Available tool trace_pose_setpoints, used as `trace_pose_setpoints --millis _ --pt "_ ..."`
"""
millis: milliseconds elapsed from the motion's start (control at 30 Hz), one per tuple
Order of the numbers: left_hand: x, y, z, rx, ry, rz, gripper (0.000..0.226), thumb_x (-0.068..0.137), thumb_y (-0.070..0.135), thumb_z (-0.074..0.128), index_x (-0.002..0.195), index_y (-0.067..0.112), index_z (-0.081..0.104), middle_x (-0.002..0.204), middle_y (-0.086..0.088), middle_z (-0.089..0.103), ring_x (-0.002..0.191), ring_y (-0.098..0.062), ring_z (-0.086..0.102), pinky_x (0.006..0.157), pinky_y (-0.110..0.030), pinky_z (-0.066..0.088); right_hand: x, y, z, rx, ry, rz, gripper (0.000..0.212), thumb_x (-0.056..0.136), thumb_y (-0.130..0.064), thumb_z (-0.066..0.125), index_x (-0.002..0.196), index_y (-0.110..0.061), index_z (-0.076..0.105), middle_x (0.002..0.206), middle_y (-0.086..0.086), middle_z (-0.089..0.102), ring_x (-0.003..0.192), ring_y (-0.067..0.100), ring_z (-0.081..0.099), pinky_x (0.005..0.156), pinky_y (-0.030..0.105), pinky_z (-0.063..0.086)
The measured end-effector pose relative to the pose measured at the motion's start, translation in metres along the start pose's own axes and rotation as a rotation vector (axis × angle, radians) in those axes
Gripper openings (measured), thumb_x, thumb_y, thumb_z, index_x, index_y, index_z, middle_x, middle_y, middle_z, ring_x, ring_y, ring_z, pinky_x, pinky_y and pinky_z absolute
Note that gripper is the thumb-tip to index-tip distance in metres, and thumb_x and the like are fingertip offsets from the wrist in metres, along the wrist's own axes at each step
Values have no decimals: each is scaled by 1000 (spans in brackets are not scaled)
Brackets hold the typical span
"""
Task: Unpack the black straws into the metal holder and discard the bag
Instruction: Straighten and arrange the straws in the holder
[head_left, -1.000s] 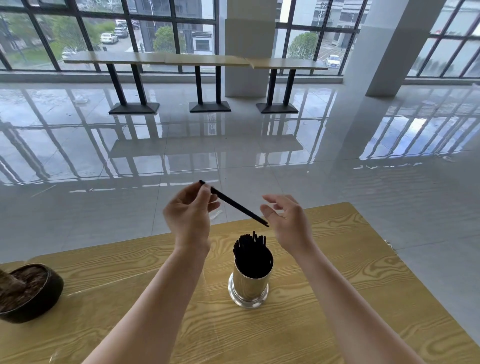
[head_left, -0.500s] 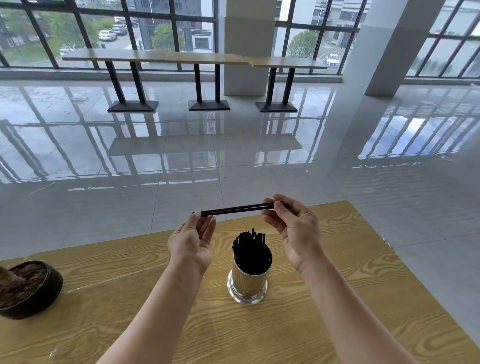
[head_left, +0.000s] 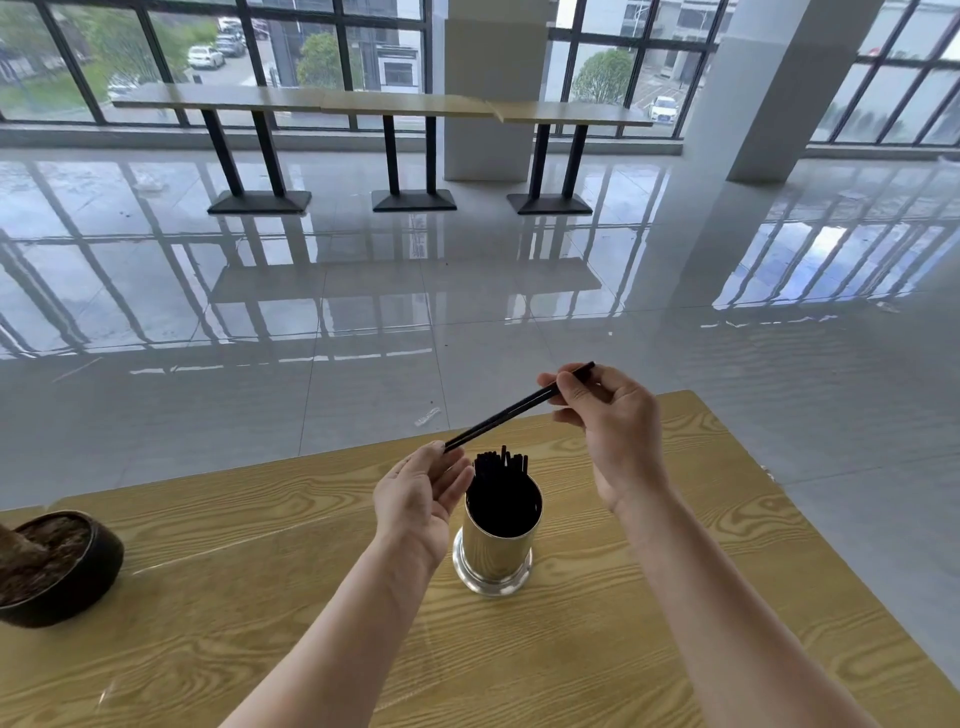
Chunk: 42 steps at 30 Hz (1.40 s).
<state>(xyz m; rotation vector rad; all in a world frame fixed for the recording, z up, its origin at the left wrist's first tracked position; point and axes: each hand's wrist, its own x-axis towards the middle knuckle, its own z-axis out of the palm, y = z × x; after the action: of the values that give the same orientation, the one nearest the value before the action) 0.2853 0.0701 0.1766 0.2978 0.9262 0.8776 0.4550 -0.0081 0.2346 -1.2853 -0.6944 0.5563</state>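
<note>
A shiny metal holder (head_left: 496, 553) stands upright on the wooden table (head_left: 649, 623), with several black straws (head_left: 501, 462) sticking out of its top. My right hand (head_left: 608, 431) pinches one black straw (head_left: 511, 410) near its upper end, above and to the right of the holder. The straw slants down to the left. Its lower tip touches the fingertips of my left hand (head_left: 421, 493), which is held palm up with relaxed fingers just left of the holder's rim. No bag is in view.
A dark round bowl (head_left: 57, 569) with brown contents sits at the table's left edge. The table's far edge runs just behind the hands, its right edge slants down to the lower right. Beyond lie a glossy tiled floor and high tables by the windows.
The straw passed from my left hand to my right. The right hand rose to the right, tilting the straw from level to slanting; the left hand opened and sank beside the holder.
</note>
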Motion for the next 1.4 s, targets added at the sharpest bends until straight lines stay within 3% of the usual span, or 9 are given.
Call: trace_pose_setpoints --millis 167,267,367,533,667,833,1033,1300,1400 --pt "10 -5 -9 138 35 37 13 87 -4 67 99 0 69 74 -13 74 63 -24 71 58 -31 62 7 -21 -15 -305 0 -266 36 93 -15 69 124 -33 59 90 -4 80 72 17 76 67 28 62" --pt "16 -13 -17 280 88 85 13 89 -3 63 97 3 70 70 -7 74 61 -19 69 59 -30 60 9 -21 -19 -499 -11 -363 27 93 -21 70 114 -36 63 87 -8 79 69 9 75 69 36 63" --pt "22 -25 -26 501 148 187 13 90 2 63 95 11 71 89 -9 73 74 -19 67 65 -31 58 7 -8 -20 -586 -22 -320 20 91 -23 72 110 -30 70 86 -8 78 70 6 74 74 38 63" --pt "27 -36 -34 893 83 327 18 86 24 77 103 23 70 92 2 72 85 -16 70 83 -41 61 10 22 -18 -774 -77 -311 20 88 -20 76 109 -21 75 84 -6 78 68 -12 65 66 2 46" --pt "30 -38 -32 1110 54 424 22 84 29 79 104 22 74 84 9 72 81 -7 68 82 -32 59 6 46 -9 -875 -162 -277 20 87 -15 76 108 -17 78 94 -1 79 77 -1 66 71 2 42" --pt "38 -39 -25 1130 50 466 11 85 26 79 95 23 79 79 14 73 76 -1 68 66 -15 50 5 69 0 -928 -232 -204 22 85 -12 77 106 -17 78 102 -1 77 92 10 69 79 14 48" --pt "46 -42 -18 1107 43 476 5 84 24 79 88 26 80 79 14 75 78 -4 70 74 -24 58 3 87 2 -1009 -229 -148 22 83 -15 79 105 -18 77 98 -3 72 91 14 66 78 20 44" --pt "50 -46 -21 1163 35 522 16 84 29 79 99 25 80 77 9 72 74 -10 69 71 -29 59 -7 96 -1 -967 -218 -167 41 83 -12 80 123 -13 69 100 1 66 84 15 65 80 32 57" --pt "51 -46 -26 1213 28 577 23 85 30 79 107 24 77 78 7 69 74 -11 66 70 -27 55 -9 98 -14 -943 -124 -137 43 83 -14 81 124 -11 67 98 -2 64 75 7 60 74 24 54"
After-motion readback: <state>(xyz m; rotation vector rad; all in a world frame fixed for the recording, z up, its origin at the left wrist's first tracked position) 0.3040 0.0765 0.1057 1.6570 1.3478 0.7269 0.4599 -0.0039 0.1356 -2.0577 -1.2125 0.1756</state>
